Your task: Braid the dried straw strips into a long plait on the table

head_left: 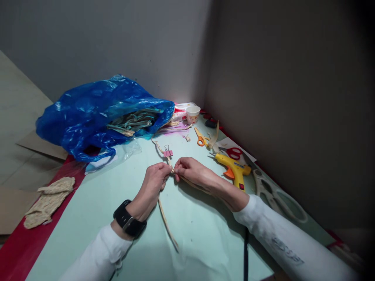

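A thin braid of pale dried plant fibre runs away from me over the table, with a pink binder clip clamped on it just beyond my fingers. My left hand, below a black watch, pinches the near end of the braid. Close against it, my right hand is closed on the same fibre with thumb and fingertips. One loose strand hangs from under my left hand towards me. Another strand passes beneath my right hand, mostly hidden by it.
A blue plastic bag with dried strands lies at the back left. On the right are a yellow glue gun, orange scissors, red-handled scissors and large pale-handled scissors. A paper cup stands behind. A woven piece lies left.
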Demonstrator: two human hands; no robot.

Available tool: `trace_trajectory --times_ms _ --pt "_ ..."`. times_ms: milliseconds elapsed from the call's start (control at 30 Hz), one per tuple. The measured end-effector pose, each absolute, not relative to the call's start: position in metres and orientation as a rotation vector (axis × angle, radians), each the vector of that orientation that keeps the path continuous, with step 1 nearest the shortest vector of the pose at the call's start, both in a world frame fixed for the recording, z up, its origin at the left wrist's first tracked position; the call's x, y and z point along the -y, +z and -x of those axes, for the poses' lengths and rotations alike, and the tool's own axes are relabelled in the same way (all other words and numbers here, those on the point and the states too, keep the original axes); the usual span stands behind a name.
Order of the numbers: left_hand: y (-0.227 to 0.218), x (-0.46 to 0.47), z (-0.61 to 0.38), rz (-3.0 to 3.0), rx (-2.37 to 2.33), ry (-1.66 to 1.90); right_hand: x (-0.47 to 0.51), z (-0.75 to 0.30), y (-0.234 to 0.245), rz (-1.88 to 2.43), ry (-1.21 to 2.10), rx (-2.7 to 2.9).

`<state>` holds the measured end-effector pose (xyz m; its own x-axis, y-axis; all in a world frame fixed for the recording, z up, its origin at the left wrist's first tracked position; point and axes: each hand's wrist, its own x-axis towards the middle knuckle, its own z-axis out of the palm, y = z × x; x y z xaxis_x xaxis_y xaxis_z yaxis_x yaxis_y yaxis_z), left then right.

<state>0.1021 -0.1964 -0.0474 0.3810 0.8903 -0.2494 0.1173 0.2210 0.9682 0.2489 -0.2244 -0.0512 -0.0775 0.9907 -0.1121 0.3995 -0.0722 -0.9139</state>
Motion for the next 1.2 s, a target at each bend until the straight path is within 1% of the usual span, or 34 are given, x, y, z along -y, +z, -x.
trace_trajectory --times_ms 100,167,233,333,433,533,633,733,900,1067,1200 --pt "-0.047 0.196 -0.101 -1.258 -1.078 0.686 0.226 -0.254 -0.048 1.544 1.129 1.572" --pt "-0.046 0.196 -0.1 -1.269 -1.093 0.686 0.229 -0.255 -0.042 1.59 1.056 1.599" --pt "-0.045 0.197 -0.101 -1.282 -1.113 0.696 0.234 -0.253 -0.036 1.677 0.878 1.669" --pt "-0.045 0.198 -0.103 -1.296 -1.126 0.72 0.245 -0.243 -0.027 1.825 0.512 1.812" --pt "-0.047 0.198 -0.101 -1.273 -1.099 0.721 0.257 -0.225 -0.026 1.941 0.248 1.932" --pt "-0.049 0.196 -0.096 -1.218 -1.05 0.682 0.267 -0.209 -0.032 1.898 0.087 2.116" --pt "-0.05 0.194 -0.09 -1.177 -0.995 0.64 0.271 -0.201 -0.037 1.796 0.02 2.29" --pt "-0.049 0.193 -0.088 -1.161 -0.968 0.611 0.269 -0.207 -0.031 1.764 0.076 2.297" --pt "-0.047 0.192 -0.088 -1.164 -0.952 0.606 0.253 -0.234 -0.018 1.847 0.323 1.901" --pt "-0.049 0.19 -0.089 -1.182 -0.921 0.593 0.24 -0.238 -0.026 1.716 0.804 1.771" --pt "-0.049 0.191 -0.089 -1.231 -0.932 0.598 0.232 -0.232 -0.038 1.657 0.886 1.698"
